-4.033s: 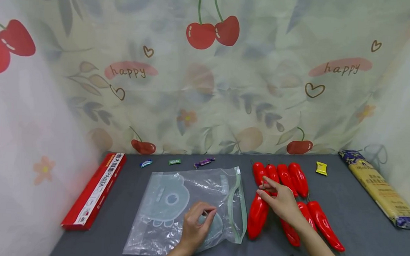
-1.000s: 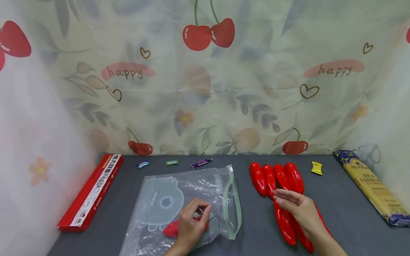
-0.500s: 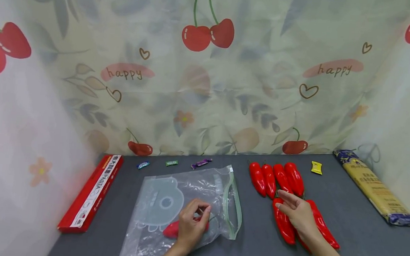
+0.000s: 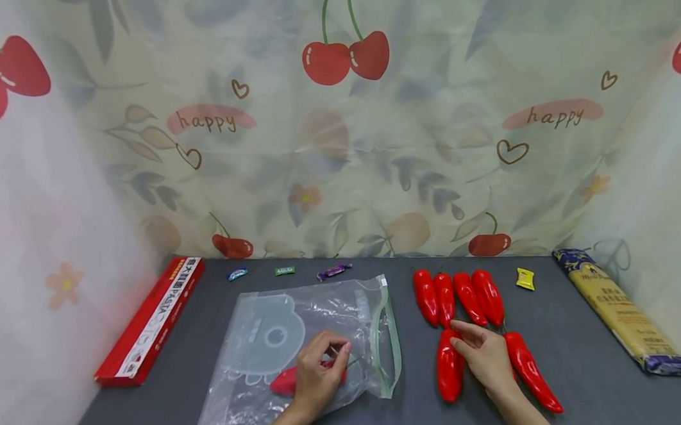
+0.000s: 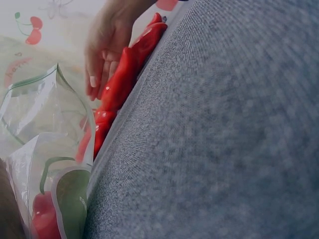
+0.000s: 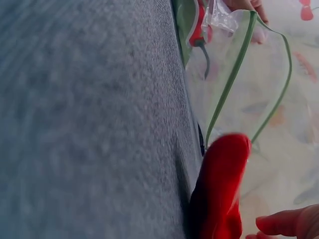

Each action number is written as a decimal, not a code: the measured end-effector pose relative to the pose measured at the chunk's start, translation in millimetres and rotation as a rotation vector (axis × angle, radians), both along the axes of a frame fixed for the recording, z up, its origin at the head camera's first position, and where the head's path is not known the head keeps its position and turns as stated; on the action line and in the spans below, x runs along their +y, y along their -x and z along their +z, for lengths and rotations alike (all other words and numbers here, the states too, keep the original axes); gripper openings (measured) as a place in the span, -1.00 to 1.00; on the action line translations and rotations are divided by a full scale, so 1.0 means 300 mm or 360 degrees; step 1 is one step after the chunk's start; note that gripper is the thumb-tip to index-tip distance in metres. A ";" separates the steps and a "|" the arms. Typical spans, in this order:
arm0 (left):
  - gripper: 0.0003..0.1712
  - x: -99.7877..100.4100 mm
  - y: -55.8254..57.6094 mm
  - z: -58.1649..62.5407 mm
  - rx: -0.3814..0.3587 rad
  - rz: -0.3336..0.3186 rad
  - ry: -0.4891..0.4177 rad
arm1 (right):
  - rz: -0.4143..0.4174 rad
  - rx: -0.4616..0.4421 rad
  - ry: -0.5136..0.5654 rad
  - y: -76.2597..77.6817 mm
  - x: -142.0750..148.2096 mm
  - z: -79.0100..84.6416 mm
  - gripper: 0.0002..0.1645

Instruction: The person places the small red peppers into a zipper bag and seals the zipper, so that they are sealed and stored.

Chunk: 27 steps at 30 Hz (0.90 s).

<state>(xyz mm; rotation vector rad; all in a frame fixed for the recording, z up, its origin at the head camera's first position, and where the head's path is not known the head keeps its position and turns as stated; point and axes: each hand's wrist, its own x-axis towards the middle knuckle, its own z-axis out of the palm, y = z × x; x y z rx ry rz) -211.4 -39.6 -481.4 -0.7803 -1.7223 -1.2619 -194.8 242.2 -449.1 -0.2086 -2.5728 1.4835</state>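
My left hand [image 4: 321, 369] pinches the upper film of a clear zip bag [image 4: 270, 337] with a pale green edge and a printed animal. Its mouth faces right and gapes. Inside the bag, partly behind that hand, lies one red chili pepper [image 4: 284, 381] with a green stem. My right hand [image 4: 485, 358] is at the stem end of another red chili pepper [image 4: 450, 372], thumb and fingers around the stem, which is hidden. In the right wrist view this pepper [image 6: 219, 184] points toward the bag's mouth [image 6: 232, 79]. Its body is beside the thumb [image 6: 284, 222].
Several more red peppers [image 4: 488, 297] lie behind and right of the right hand, one [image 4: 531, 373] beside the wrist. Small wrapped candies [image 4: 334, 272] line the back, a yellow one [image 4: 525, 278] at right. A red pasta box [image 4: 152, 321] stands left, a yellow pasta packet [image 4: 624, 311] right.
One pepper has come to be inside the bag since the oldest frame. In the last half second, my right hand has shifted another pepper left, away from its row. My left hand stays put.
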 end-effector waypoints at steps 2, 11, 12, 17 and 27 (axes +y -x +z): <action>-0.85 0.000 0.000 0.000 -0.0001 0.0001 0.0003 | -0.0023 -0.0009 0.0024 0.004 -0.007 -0.003 -0.56; -0.84 0.001 0.000 0.000 0.0017 0.0000 0.0003 | -0.0035 0.0006 -0.0007 0.019 -0.020 -0.017 -0.58; -0.84 0.000 0.001 -0.001 0.0018 -0.0001 0.0003 | -0.0038 -0.0001 -0.0021 0.019 -0.020 -0.017 -0.58; -0.84 0.000 0.002 0.001 0.0017 -0.0006 0.0006 | 0.0041 -0.0083 -0.0148 0.016 -0.015 -0.016 -0.49; -0.84 0.000 -0.004 0.005 0.0000 0.0001 0.0017 | 0.0231 -0.0204 -0.0061 0.016 -0.024 -0.031 -0.50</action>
